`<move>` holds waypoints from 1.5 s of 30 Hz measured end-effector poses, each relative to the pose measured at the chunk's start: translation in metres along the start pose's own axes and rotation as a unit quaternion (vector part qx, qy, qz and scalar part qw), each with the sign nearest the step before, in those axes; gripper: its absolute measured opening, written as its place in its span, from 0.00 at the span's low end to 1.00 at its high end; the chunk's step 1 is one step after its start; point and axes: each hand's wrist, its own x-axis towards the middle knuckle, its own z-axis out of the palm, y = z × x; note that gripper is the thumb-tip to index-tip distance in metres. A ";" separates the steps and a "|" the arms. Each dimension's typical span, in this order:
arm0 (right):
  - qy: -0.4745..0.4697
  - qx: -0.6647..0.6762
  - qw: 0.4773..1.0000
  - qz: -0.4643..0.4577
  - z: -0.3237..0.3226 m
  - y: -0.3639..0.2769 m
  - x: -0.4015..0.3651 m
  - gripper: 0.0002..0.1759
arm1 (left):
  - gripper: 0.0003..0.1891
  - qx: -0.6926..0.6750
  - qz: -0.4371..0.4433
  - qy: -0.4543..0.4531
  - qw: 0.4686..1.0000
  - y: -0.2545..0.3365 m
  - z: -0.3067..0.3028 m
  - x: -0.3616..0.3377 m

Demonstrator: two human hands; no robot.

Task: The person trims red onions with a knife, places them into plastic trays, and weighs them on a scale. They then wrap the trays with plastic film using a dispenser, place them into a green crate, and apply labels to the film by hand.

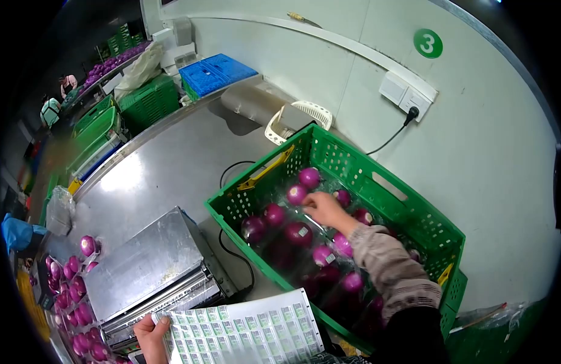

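My left hand (150, 337) pinches the upper left corner of a white sheet of small printed stickers (244, 327), in front of a metal machine. My right hand (324, 209) reaches into a green plastic crate (377, 200), its fingers bent together low over the wrapped onions. Whatever may be between those fingertips is too small to make out. Closest to them is a purple onion (297, 194). Several purple onions lie in clear film in the crate; an onion in the middle (298, 234) and one below it (323, 255) carry small labels. My right forearm hides part of the crate.
A metal box-like machine (150, 261) stands on the steel table (165, 164). More onions (74, 291) lie left of it. At the back are a cream basket (314, 112), a brown roll (250, 102) and a blue crate (216, 73). Two people work far left.
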 end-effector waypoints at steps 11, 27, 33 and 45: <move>-0.076 -0.093 0.990 0.069 0.049 -0.023 0.071 0.17 | 0.06 0.008 -0.022 0.037 0.999 0.012 0.008 0.006; -0.089 -0.120 0.987 0.055 0.058 -0.001 0.079 0.08 | 0.07 0.003 -0.002 0.014 1.000 0.009 0.010 0.012; -0.077 -0.080 0.994 -0.018 0.058 -0.003 0.077 0.10 | 0.07 -0.008 -0.008 0.021 1.000 0.019 0.017 0.006; -0.202 -0.118 0.971 -0.050 0.052 0.005 0.095 0.09 | 0.06 0.005 -0.021 0.049 0.999 0.031 0.025 0.000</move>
